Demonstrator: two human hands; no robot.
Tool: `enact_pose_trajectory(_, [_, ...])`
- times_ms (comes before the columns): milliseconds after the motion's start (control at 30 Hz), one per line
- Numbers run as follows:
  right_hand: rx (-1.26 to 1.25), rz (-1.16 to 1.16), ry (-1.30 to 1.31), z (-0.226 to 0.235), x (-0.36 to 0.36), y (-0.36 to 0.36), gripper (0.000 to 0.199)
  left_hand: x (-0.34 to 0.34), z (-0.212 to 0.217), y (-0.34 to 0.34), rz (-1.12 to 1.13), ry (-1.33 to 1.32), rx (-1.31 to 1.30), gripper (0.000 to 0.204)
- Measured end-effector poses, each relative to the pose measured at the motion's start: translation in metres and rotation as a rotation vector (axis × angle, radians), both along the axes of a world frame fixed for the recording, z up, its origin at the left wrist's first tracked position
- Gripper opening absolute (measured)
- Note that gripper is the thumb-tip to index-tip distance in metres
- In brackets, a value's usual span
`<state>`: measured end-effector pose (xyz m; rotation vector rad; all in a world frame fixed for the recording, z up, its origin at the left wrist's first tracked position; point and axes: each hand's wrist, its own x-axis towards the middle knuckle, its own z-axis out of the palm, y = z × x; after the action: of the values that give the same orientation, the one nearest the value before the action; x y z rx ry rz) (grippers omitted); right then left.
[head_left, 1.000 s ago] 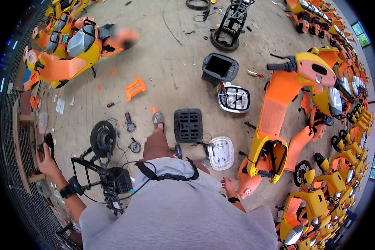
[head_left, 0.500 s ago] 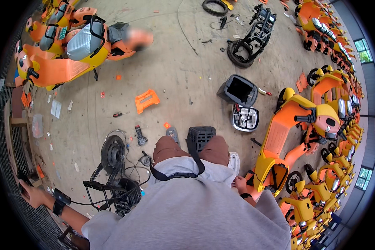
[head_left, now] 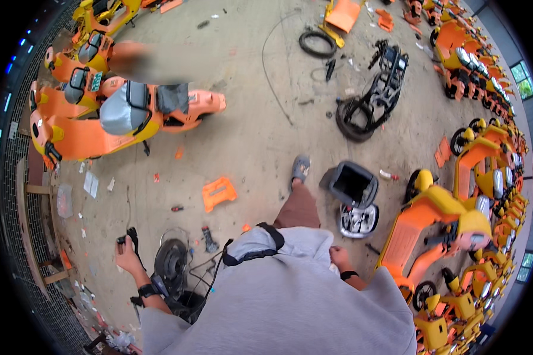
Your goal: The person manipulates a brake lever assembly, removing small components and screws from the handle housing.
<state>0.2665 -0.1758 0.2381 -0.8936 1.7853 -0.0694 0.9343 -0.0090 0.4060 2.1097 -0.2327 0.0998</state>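
Scooter repair workshop, orange scooters, stripped frame, concrete floor

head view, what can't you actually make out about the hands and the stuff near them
- Left hand: grips a small black part, too small to identify.
- Right hand: partly hidden behind the grey shirt; whether it holds anything is unclear.
- Stripped wheel frame: its lower part is covered by the left forearm and shirt.
- Person by the orange scooter: blurred.
- Scooters at the right rim: bent and too small for detail.
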Motion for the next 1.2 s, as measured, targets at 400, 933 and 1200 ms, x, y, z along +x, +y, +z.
enact_pose_trajectory(400, [0.001,-0.123,-0.182,-0.006,0.002,-0.414,0.025,-0.077,0.071,-0.315,-0.208,0.449,-0.232,0.073])
enact_pose_trajectory(933, [0.124,-0.036,0.021,0.015,0.114,-0.737,0.027,0.052,-0.039,-0.699,-0.043,0.757,-0.346,0.055])
enact_pose_trajectory(1200, [0.013,-0.043,0.002,0.043,0.233,-0.91,0.023,0.147,-0.036,-0.876,-0.352,0.831,-0.35,0.06])
